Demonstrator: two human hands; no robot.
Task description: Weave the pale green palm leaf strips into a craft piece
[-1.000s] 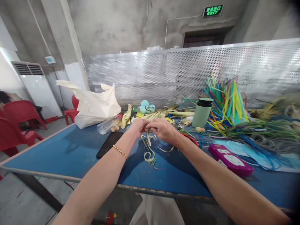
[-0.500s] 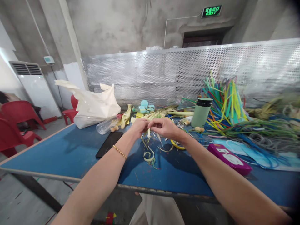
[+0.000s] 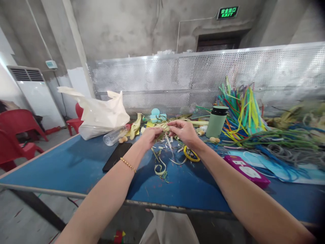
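Note:
Both my hands meet above the middle of the blue table (image 3: 63, 162). My left hand (image 3: 149, 135) is closed in a pinch on a pale green leaf strip (image 3: 166, 139). My right hand (image 3: 184, 130) pinches the same strip a little higher and to the right, and its loose end hangs down between them. Curled strip scraps (image 3: 161, 169) lie on the table just below. A gold bead bracelet (image 3: 128, 164) circles my left wrist. Yellow-handled scissors (image 3: 190, 154) lie under my right wrist.
A black phone (image 3: 116, 156) lies left of my hands, with a clear bottle (image 3: 115, 135) and a white bag (image 3: 101, 113) behind it. A green flask (image 3: 215, 122), coloured strips (image 3: 241, 108), a purple box (image 3: 246, 171) are at right. Red chairs (image 3: 15, 135) stand at left.
Both hands rose and moved away from me toward the leaf pile; the right hand lifted higher, pulling the strip. The yellow scissors under the right wrist came into view.

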